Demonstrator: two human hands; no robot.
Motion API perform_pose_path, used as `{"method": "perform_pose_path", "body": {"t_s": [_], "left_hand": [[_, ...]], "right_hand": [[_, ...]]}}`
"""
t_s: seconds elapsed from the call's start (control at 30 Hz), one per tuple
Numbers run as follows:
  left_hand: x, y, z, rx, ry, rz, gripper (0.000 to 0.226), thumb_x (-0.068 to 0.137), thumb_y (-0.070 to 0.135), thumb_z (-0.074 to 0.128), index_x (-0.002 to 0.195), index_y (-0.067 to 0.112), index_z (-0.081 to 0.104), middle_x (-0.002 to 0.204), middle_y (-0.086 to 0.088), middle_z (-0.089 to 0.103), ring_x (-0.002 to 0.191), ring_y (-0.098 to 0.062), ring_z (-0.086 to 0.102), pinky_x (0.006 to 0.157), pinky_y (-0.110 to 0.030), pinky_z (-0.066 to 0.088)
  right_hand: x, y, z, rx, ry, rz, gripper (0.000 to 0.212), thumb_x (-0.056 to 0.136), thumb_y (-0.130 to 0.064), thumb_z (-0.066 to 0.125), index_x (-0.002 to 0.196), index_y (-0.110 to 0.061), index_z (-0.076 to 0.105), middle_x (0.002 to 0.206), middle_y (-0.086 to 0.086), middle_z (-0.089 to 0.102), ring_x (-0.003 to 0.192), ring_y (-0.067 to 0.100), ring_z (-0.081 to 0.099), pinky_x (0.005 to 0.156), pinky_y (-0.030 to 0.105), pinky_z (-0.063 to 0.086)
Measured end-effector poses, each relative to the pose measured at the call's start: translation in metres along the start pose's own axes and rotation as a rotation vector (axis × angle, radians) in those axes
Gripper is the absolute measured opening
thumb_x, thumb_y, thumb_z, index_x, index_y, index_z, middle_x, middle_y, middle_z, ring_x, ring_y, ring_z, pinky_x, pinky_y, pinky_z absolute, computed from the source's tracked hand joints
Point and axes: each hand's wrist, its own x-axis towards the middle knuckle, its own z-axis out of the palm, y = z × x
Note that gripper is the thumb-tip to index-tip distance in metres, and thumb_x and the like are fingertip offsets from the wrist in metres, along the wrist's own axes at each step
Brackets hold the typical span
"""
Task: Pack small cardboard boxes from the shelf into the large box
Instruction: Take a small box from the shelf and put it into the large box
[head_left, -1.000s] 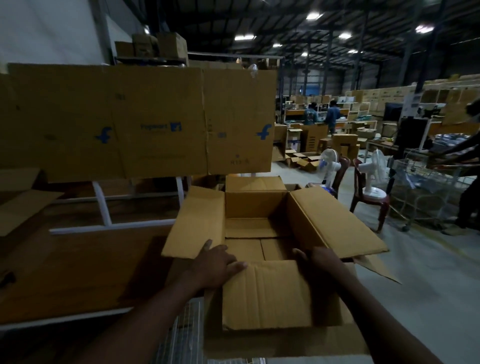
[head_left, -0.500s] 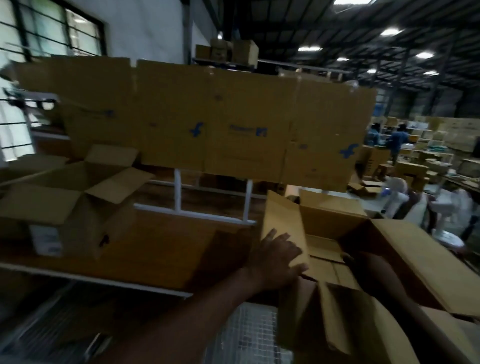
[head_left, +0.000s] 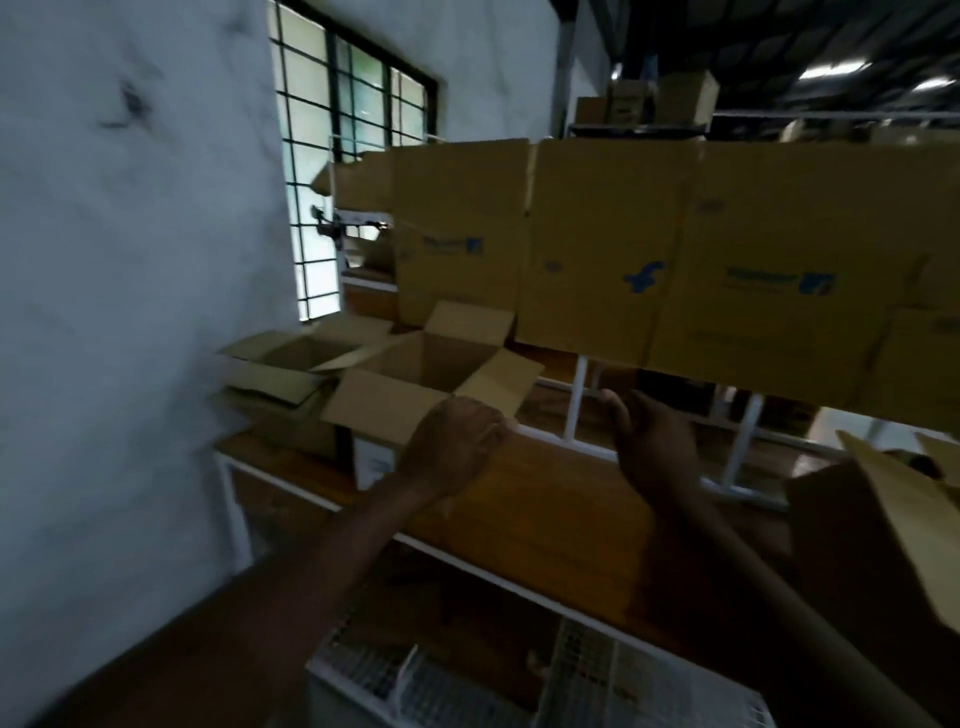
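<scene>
Two small open cardboard boxes stand on the wooden shelf (head_left: 545, 499) at the left. The nearer small box (head_left: 431, 374) has its flaps spread; a second small box (head_left: 291, 364) sits behind it by the wall. My left hand (head_left: 452, 447) reaches toward the nearer box's front flap, fingers curled and holding nothing; whether it touches the flap I cannot tell. My right hand (head_left: 649, 441) hovers over the shelf to the right of that box, fingers apart, empty. Only a flap of the large box (head_left: 904, 499) shows at the right edge.
A long flattened carton (head_left: 675, 270) with blue logos stands upright along the shelf's back on white supports. A white wall (head_left: 130, 260) and a barred window (head_left: 343, 156) lie to the left. A white wire cage (head_left: 467, 675) sits below me. More boxes rest on a high rack (head_left: 649, 104).
The view has swung left from the large box to the shelf. Both hands have left the large box's flaps and moved toward the small open boxes.
</scene>
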Motion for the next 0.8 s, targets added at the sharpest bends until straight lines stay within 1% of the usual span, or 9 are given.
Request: {"method": "perform_pose_path", "body": {"t_s": [0.03, 0.1, 0.17, 0.27, 0.37, 0.43, 0.57, 0.67, 0.8], "left_hand": [[-0.001, -0.028, -0.013, 0.010, 0.007, -0.050, 0.015, 0.101, 0.032, 0.063, 0.094, 0.023, 0.074, 0.091, 0.002, 0.072, 0.089, -0.020, 0.068, 0.080, -0.042, 0.056], [-0.005, -0.072, -0.034, 0.026, 0.095, -0.103, 0.035, 0.105, 0.038, 0.057, 0.081, 0.018, 0.071, 0.078, -0.001, 0.068, 0.077, -0.020, 0.065, 0.068, -0.040, 0.051], [-0.012, -0.110, -0.053, 0.033, 0.148, -0.124, 0.044, 0.107, 0.042, 0.052, 0.075, 0.017, 0.069, 0.073, -0.002, 0.066, 0.072, -0.017, 0.061, 0.065, -0.038, 0.049], [-0.018, -0.153, -0.055, 0.079, 0.122, -0.141, 0.042, 0.106, 0.043, 0.053, 0.081, 0.016, 0.072, 0.079, -0.001, 0.070, 0.076, -0.016, 0.063, 0.069, -0.034, 0.049], [-0.011, -0.203, -0.054, 0.136, 0.088, -0.175, 0.044, 0.106, 0.049, 0.048, 0.093, 0.016, 0.075, 0.091, 0.000, 0.073, 0.084, -0.013, 0.064, 0.072, -0.026, 0.045], [-0.003, -0.231, -0.044, 0.140, 0.071, -0.187, 0.043, 0.105, 0.050, 0.048, 0.102, 0.016, 0.075, 0.099, -0.001, 0.074, 0.092, -0.014, 0.065, 0.079, -0.031, 0.050], [0.029, -0.286, -0.027, 0.125, 0.027, -0.147, 0.042, 0.104, 0.049, 0.052, 0.112, 0.014, 0.075, 0.106, -0.004, 0.075, 0.098, -0.018, 0.067, 0.087, -0.038, 0.055], [0.054, -0.329, -0.009, 0.151, -0.045, -0.170, 0.052, 0.102, 0.060, 0.045, 0.117, 0.017, 0.073, 0.113, -0.003, 0.073, 0.105, -0.018, 0.065, 0.092, -0.039, 0.053], [0.077, -0.377, 0.020, 0.074, -0.073, -0.143, 0.045, 0.094, 0.063, 0.061, 0.103, 0.020, 0.073, 0.099, 0.002, 0.070, 0.095, -0.015, 0.063, 0.085, -0.037, 0.052]], "right_hand": [[0.008, -0.017, 0.028, 0.029, -0.035, 0.009, 0.043, 0.103, -0.057, 0.039, 0.080, -0.028, 0.062, 0.068, -0.007, 0.060, 0.058, 0.006, 0.057, 0.050, 0.031, 0.048], [0.022, -0.040, 0.077, 0.069, -0.071, -0.044, 0.049, 0.101, -0.064, 0.035, 0.080, -0.029, 0.061, 0.071, -0.009, 0.061, 0.061, 0.004, 0.058, 0.052, 0.032, 0.050], [0.033, -0.053, 0.117, 0.060, -0.109, -0.054, 0.049, 0.099, -0.070, 0.033, 0.081, -0.031, 0.059, 0.074, -0.012, 0.058, 0.065, 0.002, 0.056, 0.053, 0.029, 0.044], [0.052, -0.075, 0.177, 0.078, -0.189, -0.084, 0.049, 0.097, -0.069, 0.038, 0.094, -0.029, 0.066, 0.084, -0.012, 0.059, 0.075, 0.003, 0.057, 0.059, 0.027, 0.043], [0.075, -0.080, 0.237, 0.092, -0.225, -0.095, 0.057, 0.096, -0.072, 0.037, 0.090, -0.024, 0.068, 0.081, -0.007, 0.061, 0.074, 0.008, 0.057, 0.058, 0.029, 0.042], [0.093, -0.070, 0.285, 0.060, -0.227, -0.102, 0.065, 0.094, -0.077, 0.033, 0.091, -0.020, 0.066, 0.082, -0.003, 0.059, 0.078, 0.017, 0.058, 0.061, 0.029, 0.035], [0.129, -0.054, 0.359, 0.018, -0.266, -0.030, 0.071, 0.090, -0.079, 0.035, 0.108, -0.018, 0.065, 0.100, 0.002, 0.064, 0.094, 0.023, 0.060, 0.074, 0.036, 0.049], [0.142, -0.032, 0.393, -0.021, -0.234, -0.043, 0.058, 0.094, -0.075, 0.032, 0.085, -0.024, 0.059, 0.077, -0.005, 0.058, 0.070, 0.014, 0.056, 0.064, 0.038, 0.050], [0.146, -0.012, 0.415, -0.076, -0.164, -0.084, 0.058, 0.100, -0.067, 0.033, 0.065, -0.027, 0.054, 0.057, -0.007, 0.048, 0.050, 0.008, 0.045, 0.055, 0.035, 0.044]]}}
